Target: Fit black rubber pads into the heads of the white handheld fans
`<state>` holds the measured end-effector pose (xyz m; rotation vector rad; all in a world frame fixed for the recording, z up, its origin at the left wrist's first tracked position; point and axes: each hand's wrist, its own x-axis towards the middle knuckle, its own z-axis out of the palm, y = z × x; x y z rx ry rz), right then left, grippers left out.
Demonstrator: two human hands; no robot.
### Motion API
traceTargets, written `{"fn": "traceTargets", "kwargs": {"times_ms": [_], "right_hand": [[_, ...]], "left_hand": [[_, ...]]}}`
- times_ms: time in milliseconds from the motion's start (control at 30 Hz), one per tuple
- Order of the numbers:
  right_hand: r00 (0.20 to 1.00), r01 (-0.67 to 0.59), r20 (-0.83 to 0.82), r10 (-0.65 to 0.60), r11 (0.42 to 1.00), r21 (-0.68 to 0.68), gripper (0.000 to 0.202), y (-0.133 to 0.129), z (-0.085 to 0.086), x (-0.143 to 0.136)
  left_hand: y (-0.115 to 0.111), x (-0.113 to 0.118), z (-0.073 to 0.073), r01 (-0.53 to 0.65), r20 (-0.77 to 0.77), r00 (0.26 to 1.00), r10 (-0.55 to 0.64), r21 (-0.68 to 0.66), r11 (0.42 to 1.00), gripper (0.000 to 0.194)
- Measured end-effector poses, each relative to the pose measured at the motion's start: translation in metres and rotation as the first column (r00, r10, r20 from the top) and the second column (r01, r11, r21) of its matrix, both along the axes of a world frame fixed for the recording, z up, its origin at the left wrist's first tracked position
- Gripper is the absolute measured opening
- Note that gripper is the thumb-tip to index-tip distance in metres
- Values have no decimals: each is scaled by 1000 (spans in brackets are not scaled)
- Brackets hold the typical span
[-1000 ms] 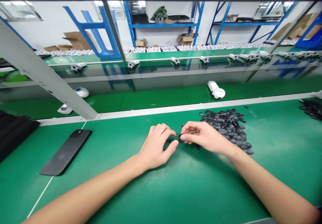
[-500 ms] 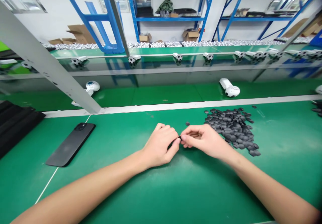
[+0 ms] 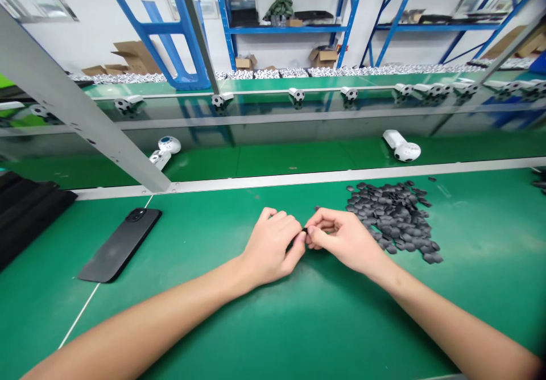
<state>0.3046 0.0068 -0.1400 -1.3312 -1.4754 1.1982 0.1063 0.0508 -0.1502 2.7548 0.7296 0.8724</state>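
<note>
Between the fingertips of both hands is a small black piece (image 3: 304,230), mostly covered by the fingers. My left hand (image 3: 275,246) pinches it from the left, thumb and forefinger closed. From the right, my right hand (image 3: 341,236) grips the same piece between thumb and fingers. Just beyond the right hand lies a loose pile of small flat dark-grey pieces (image 3: 396,215), roughly hexagonal. One stray piece lies partly behind the right hand's fingers.
A black smartphone (image 3: 121,246) rests on the green table (image 3: 205,334) at left, near black folded material (image 3: 29,215). A slanted metal post (image 3: 94,107) rises from the white rail (image 3: 256,182). Beyond it, white football-patterned parts (image 3: 401,145) lie on a green belt.
The white parts on the belt beyond the rail have shifted right, while those on the farther line have moved slightly left. Both hands keep nearly the same place and grip.
</note>
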Motion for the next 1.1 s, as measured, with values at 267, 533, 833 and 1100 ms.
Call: {"fn": "traceTargets", "kwargs": {"times_ms": [267,533,833,1100], "right_hand": [[979,-78,197,60,993,84,23,0,15,10],[920,-95,391,30,985,147,52,1,19,13],[887,-98,461,-38,958,269,25,2,25,30],[660,-157,751,36,983,91,25,14,37,78]], "left_hand": [[5,-5,-3,39,148,989,11,-329,943,33],[8,-4,-2,34,186,981,44,-396,918,35],[10,-2,-2,-37,86,993,76,-391,920,36],[33,-8,-9,-219,-210,961,183,-167,961,33]]}}
